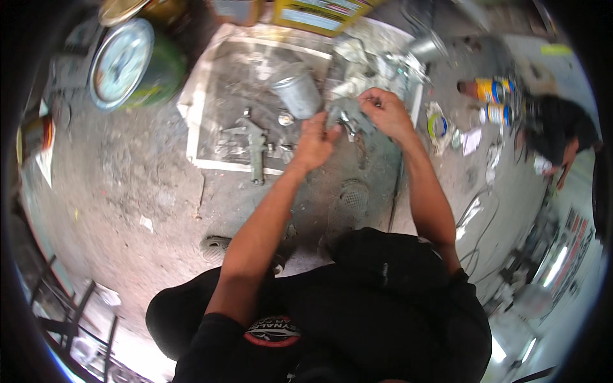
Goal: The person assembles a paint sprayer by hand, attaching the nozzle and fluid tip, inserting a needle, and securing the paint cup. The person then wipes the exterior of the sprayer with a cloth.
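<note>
Between my hands is a crumpled grey rag [350,110] with a small shiny metal part [345,119] showing at its lower side. My right hand [388,116] pinches the rag from the right. My left hand [314,143] grips its left edge, with the fingertips partly hidden. Just beyond my left hand, a silver metal cup [297,96] stands tilted in view. To its left, a spray gun body [257,150] lies on stained newspaper [199,127], with a small round metal piece [285,118] and other small parts beside it.
A large green can [165,73] with a pale lid stands at the far left. Yellow containers [319,16] line the far edge. Crumpled paper [351,51] and another metal cup [429,46] lie at the back right. Bottles [488,89] and a crouching person [562,127] are farther right.
</note>
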### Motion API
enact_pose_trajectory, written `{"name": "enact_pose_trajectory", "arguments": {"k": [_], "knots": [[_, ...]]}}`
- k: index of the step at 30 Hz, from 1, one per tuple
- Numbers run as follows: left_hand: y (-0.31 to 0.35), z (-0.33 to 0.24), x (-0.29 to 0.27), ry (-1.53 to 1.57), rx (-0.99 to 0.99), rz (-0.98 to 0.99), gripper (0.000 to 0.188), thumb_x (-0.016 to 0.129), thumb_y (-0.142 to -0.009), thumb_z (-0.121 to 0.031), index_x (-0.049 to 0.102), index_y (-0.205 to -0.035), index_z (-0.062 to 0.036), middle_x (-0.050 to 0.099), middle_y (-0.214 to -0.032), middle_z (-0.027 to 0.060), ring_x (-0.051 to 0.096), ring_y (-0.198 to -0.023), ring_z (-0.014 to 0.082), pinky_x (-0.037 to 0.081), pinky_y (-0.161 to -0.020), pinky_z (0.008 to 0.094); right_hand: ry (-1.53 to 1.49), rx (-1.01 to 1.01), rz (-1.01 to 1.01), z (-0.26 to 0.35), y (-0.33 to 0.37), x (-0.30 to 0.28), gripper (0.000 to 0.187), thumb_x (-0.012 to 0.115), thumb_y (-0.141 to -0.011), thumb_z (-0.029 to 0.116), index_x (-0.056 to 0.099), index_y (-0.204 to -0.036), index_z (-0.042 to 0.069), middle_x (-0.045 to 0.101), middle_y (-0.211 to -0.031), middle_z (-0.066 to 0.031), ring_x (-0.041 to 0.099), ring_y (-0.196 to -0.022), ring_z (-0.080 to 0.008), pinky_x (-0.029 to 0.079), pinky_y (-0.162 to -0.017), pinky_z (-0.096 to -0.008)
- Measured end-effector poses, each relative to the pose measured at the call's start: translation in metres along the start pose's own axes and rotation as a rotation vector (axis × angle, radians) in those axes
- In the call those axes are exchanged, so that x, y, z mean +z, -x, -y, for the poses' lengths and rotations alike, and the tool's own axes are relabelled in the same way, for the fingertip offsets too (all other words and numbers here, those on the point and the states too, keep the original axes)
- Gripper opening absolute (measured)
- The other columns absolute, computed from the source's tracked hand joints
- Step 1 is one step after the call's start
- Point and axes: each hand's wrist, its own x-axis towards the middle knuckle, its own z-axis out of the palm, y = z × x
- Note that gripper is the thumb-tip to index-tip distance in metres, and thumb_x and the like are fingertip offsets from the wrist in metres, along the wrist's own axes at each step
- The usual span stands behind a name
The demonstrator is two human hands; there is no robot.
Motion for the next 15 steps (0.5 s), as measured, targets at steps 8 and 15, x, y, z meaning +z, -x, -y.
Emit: {"name": "enact_pose_trajectory", "arguments": {"k": [8,15], "knots": [[0.0,0.006,-0.006,0.107,-0.027,0.097,0.04,0.061,-0.104,-0.025,0.057,-0.133,0.0024,0.067,-0.112,0.0101,0.058,-0.1,0.0158,0.047,-0.09,0.0299,0.048,-0.06,-0.06,-0.025,0.029,0.026,0.041,0.076,-0.089,0.024,0.065,-0.125,0.009,0.069,-0.11,-0.014,0.069,-0.101,-0.0292,0.053,-0.086,-0.0406],[-0.004,-0.009,0.0,0.16,0.014,0.091,0.037,0.058,-0.103,-0.013,0.055,-0.135,0.0058,0.066,-0.116,0.009,0.057,-0.102,0.0138,0.046,-0.095,0.0291,0.088,-0.135,0.023,-0.058,0.005,0.015,0.054,0.079,-0.083,0.026,0.062,-0.132,0.012,0.068,-0.11,-0.0169,0.065,-0.114,-0.0367,0.052,-0.095,-0.0461]]}}
